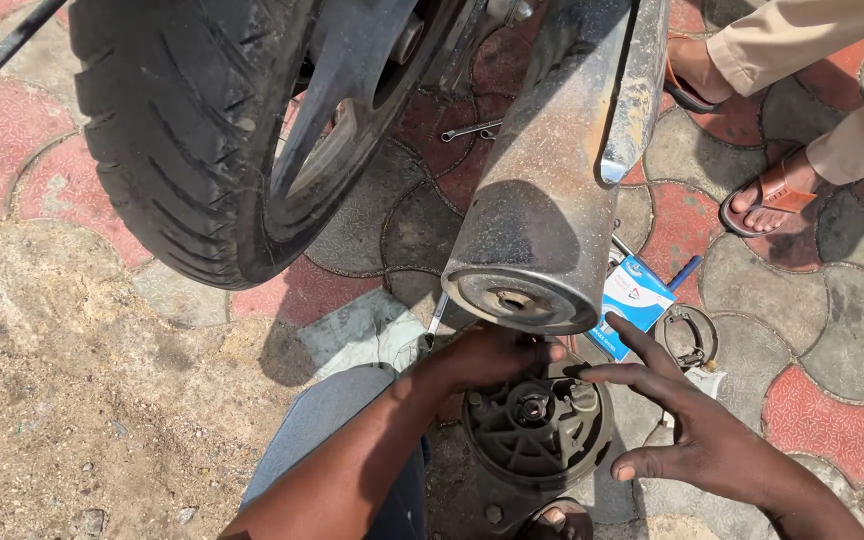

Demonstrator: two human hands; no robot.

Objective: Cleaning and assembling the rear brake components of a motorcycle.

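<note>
Brake drum plate (537, 425), round and dark grey with ribs and a central hub hole, is seen lying on the ground directly below a motorcycle's dusty chrome exhaust pipe (552, 190), between the person's two hands. It is already off the motorcycle, so removal appears to be done, while refitting is judged not yet begun. The left hand (497, 357) is laid over the plate's upper edge with fingers curled on it; whether it is truly clenched around the rim cannot be told. The right hand (687, 420) is held just beside the plate, fingers spread, grasping nothing.

A pair of curved brake shoes (687, 338) is seen lying loose on the paving to the right, next to a small blue and white box (634, 297). A spanner (472, 130) is left on the ground further back, under the machine. The rear tyre (187, 130) is seen at upper left.

Work is done outdoors in hard sunlight, on interlocking red and grey paving stones (832, 420) that give way to bare sandy soil (72, 400) on the left. Sandalled feet (767, 195) of another person are visible at upper right.
</note>
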